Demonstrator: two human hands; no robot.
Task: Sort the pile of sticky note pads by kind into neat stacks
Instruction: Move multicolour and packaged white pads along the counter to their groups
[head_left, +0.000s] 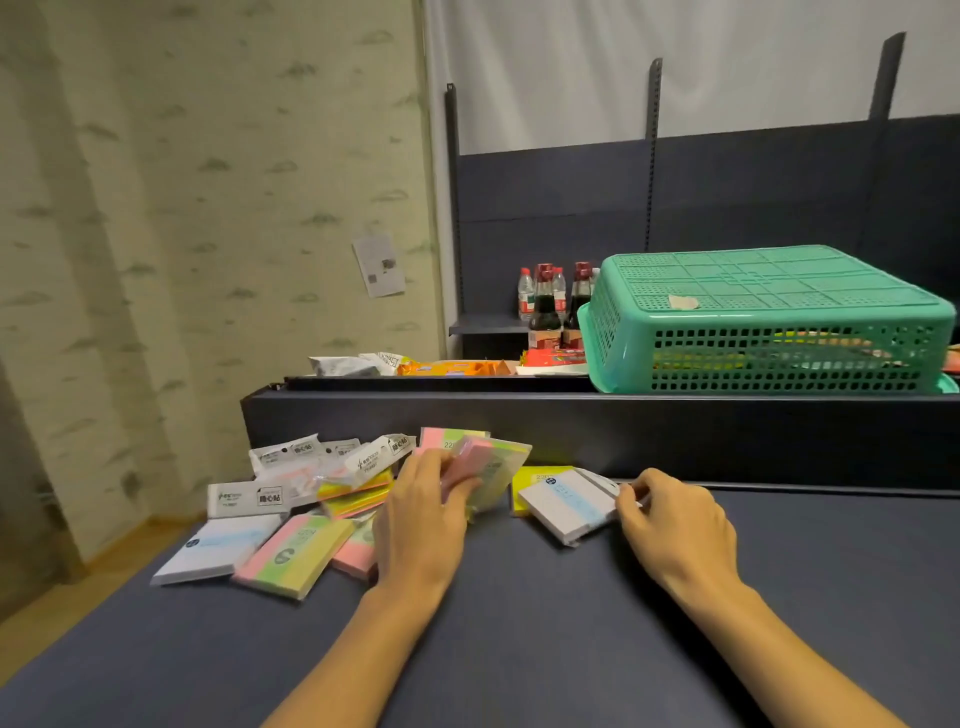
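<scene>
Sticky note pads (291, 556) lie scattered on my dark worktop (519, 623), left of centre. My left hand (421, 525) grips a pink-green pad (488, 467) tilted up, long axis pointing away-right, motion-blurred. My right hand (675, 525) pinches a white-blue pad (566, 506) lying flat, angled left; a yellow pad (524, 480) sits half hidden beneath it.

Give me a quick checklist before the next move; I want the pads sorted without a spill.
1. Left hand grips the pink-and-yellow pad: ok.
2. Right hand pinches the white-and-blue pad: ok.
3. That pad lies flat: not ok, it sits tilted on a yellow pad.
4. Neat stacks started: not ok, the pile is jumbled.
5. Bare table for stacks: ok.
</scene>
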